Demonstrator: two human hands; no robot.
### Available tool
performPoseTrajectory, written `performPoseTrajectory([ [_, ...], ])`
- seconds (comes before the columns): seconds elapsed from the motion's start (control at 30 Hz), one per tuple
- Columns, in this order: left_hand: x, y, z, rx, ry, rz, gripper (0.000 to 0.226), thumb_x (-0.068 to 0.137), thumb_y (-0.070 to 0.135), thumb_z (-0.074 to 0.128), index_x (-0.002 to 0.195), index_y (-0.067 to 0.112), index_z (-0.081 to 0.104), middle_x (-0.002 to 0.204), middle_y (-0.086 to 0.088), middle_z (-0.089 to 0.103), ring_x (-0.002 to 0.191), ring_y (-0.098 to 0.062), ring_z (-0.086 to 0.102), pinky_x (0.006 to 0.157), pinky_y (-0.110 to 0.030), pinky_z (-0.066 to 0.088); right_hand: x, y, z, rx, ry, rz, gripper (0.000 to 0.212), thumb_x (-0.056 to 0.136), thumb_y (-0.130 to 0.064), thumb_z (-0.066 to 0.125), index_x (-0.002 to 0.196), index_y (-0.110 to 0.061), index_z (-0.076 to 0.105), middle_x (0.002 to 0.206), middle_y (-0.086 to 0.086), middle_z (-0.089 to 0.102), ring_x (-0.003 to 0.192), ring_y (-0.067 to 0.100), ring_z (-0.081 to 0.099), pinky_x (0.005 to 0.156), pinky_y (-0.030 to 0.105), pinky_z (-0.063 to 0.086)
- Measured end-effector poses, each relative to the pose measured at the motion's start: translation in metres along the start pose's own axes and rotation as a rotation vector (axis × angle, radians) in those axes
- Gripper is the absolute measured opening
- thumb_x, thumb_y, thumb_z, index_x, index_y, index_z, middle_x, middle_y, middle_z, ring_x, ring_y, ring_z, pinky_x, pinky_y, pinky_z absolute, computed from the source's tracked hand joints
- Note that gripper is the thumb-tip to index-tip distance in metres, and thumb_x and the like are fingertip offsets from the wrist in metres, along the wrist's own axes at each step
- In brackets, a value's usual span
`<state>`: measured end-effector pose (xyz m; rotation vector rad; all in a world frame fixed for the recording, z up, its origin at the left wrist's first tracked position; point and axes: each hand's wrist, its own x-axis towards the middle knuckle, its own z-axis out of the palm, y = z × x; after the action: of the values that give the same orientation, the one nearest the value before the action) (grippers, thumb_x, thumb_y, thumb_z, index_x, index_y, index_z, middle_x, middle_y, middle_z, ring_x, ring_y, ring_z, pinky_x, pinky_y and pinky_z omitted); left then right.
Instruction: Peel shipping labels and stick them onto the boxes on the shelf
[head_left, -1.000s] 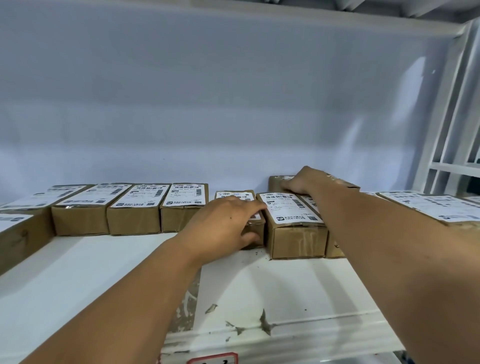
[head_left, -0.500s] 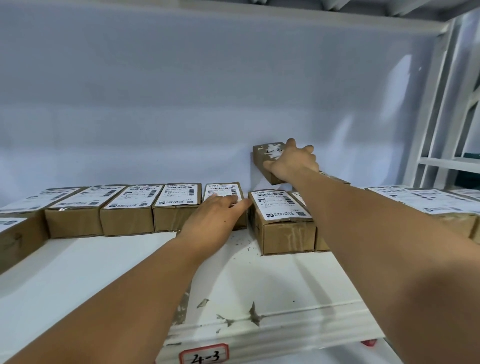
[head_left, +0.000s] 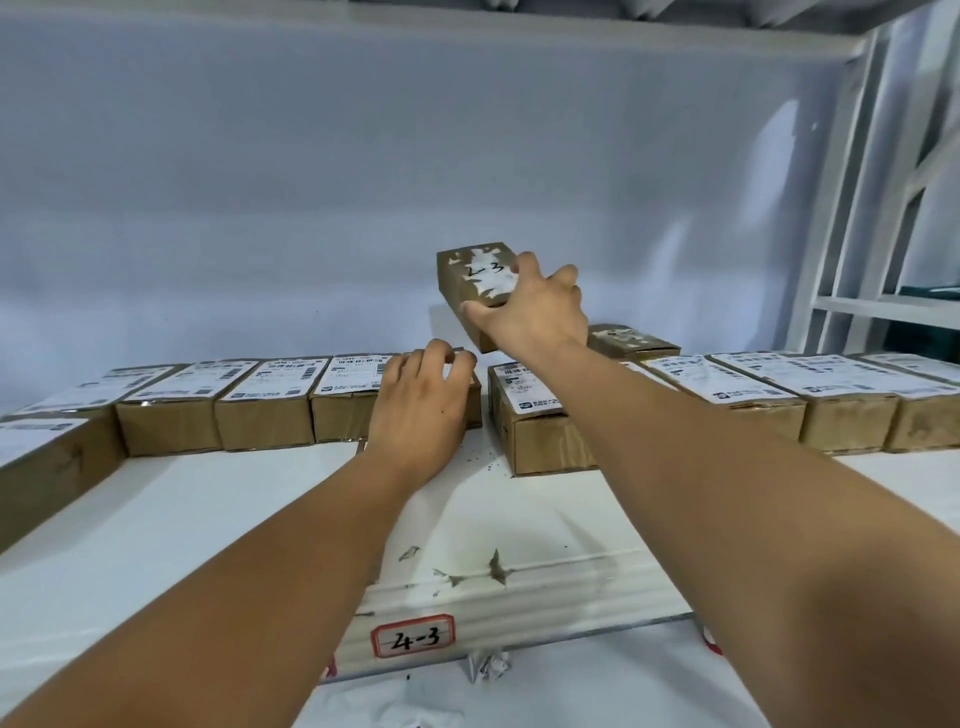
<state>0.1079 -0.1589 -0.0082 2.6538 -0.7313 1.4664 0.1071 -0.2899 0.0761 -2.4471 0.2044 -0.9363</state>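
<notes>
My right hand (head_left: 535, 312) grips a small brown box (head_left: 470, 280) lifted above the row; its face bears torn white label scraps and a handwritten number. My left hand (head_left: 421, 410) rests with curled fingers on top of a labelled box (head_left: 472, 402) in the row, hiding most of it. A row of labelled boxes (head_left: 265, 402) runs left along the white shelf (head_left: 208, 509). Another labelled box (head_left: 540, 431) stands right of my left hand. Behind it lies one more box with torn label scraps (head_left: 631, 340).
More labelled boxes (head_left: 831, 400) continue to the right, and one large box (head_left: 47, 457) sits at the left edge. The shelf lip carries a red-framed tag (head_left: 413, 635) reading 4-3. Crumpled paper (head_left: 488, 667) lies below. White racking (head_left: 852, 208) rises at right.
My right hand has lifted the scrap-covered box off the back of the row and tilted it up. My left hand stayed on its box, its fingers curling more.
</notes>
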Motion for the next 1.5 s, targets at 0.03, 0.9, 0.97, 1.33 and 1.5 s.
performPoseTrajectory([
  [0.03, 0.000, -0.001, -0.003, -0.052, 0.024, -0.033, 0.040, 0.063, 0.000, 0.068, 0.100, 0.011, 0.060, 0.096, -0.012, 0.057, 0.078, -0.031, 0.058, 0.078, -0.040, 0.046, -0.006, -0.004, -0.002, 0.045, 0.008, -0.011, 0.073, 0.074, -0.058, 0.063, 0.134, -0.027, 0.034, 0.124, 0.012, 0.032, 0.114, 0.032, 0.042, 0.082, 0.036, 0.041],
  [0.9, -0.154, -0.124, -0.177, -0.368, 0.045, -0.575, 0.039, 0.085, 0.030, 0.066, 0.123, 0.022, 0.059, 0.109, -0.003, 0.066, 0.105, -0.026, 0.055, 0.088, -0.036, 0.045, -0.204, -0.145, 0.033, 0.755, -0.426, -0.147, 0.046, 0.078, -0.041, 0.073, 0.121, -0.028, 0.063, 0.140, 0.002, 0.036, 0.130, 0.008, 0.034, 0.094, 0.009, 0.022],
  [0.97, -0.167, -0.136, -0.180, -0.219, 0.019, -0.525, 0.038, 0.084, 0.041, 0.060, 0.115, 0.020, 0.064, 0.106, -0.003, 0.068, 0.106, -0.029, 0.053, 0.089, -0.039, 0.043, -0.210, -0.150, 0.040, 0.718, -0.460, -0.149, 0.047, 0.078, -0.041, 0.073, 0.122, -0.026, 0.063, 0.141, 0.003, 0.033, 0.131, 0.010, 0.034, 0.092, 0.008, 0.021],
  [1.33, -0.189, -0.201, -0.165, -0.154, -0.034, -0.779, 0.042, 0.096, 0.044, 0.040, 0.125, 0.018, 0.057, 0.145, -0.012, 0.038, 0.139, -0.027, 0.023, 0.113, -0.038, 0.017, -0.211, -0.180, 0.063, 0.459, -0.533, -0.224, 0.050, 0.088, -0.049, 0.058, 0.131, -0.025, 0.054, 0.146, 0.004, 0.021, 0.131, 0.018, 0.036, 0.107, 0.023, 0.027],
  [1.5, -0.192, -0.207, -0.160, -0.187, 0.009, -0.791, 0.030, 0.094, 0.034, 0.050, 0.118, 0.020, 0.061, 0.135, -0.011, 0.045, 0.132, -0.028, 0.031, 0.108, -0.035, 0.021, -0.207, -0.183, 0.077, 0.324, -0.468, -0.285, 0.050, 0.087, -0.056, 0.053, 0.129, -0.028, 0.055, 0.144, 0.000, 0.027, 0.127, 0.017, 0.042, 0.105, 0.031, 0.037],
])
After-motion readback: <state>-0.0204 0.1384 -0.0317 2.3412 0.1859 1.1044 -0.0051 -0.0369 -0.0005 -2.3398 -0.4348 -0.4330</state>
